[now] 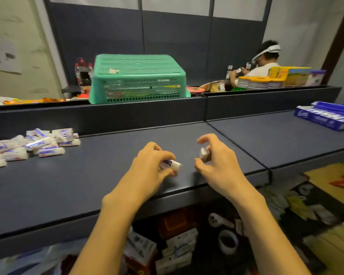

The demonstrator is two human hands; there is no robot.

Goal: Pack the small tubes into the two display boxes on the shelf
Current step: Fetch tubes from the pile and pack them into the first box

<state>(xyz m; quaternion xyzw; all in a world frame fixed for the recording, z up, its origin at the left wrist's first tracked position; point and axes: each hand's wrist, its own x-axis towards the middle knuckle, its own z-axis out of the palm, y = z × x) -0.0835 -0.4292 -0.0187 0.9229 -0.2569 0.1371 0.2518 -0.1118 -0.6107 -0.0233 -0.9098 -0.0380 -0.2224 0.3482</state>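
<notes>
Each hand carries one small tube over the shelf [107, 187], near its front edge at the middle. The left hand [153, 165] pinches a tube [172, 164] between thumb and curled fingers, its white end poking out to the right. The right hand [216, 159] has a second tube [204, 153] tucked under its curled fingers; the forefinger is lifted.

This looks like the carrying step, between pickup and packing. The pile [30, 144] of loose tubes lies at the shelf's left end, near the back wall. The one box [327, 116] in view, blue and already holding a row of tubes, sits at the far right end, well apart from the hands; a second box is not visible. The next move calls for a long reach rightward across the seam between the shelf panels, then laying each tube parallel in the row.

Nothing lies between hands and box. A green basket [137, 78] stands behind the back wall, out of the way.
</notes>
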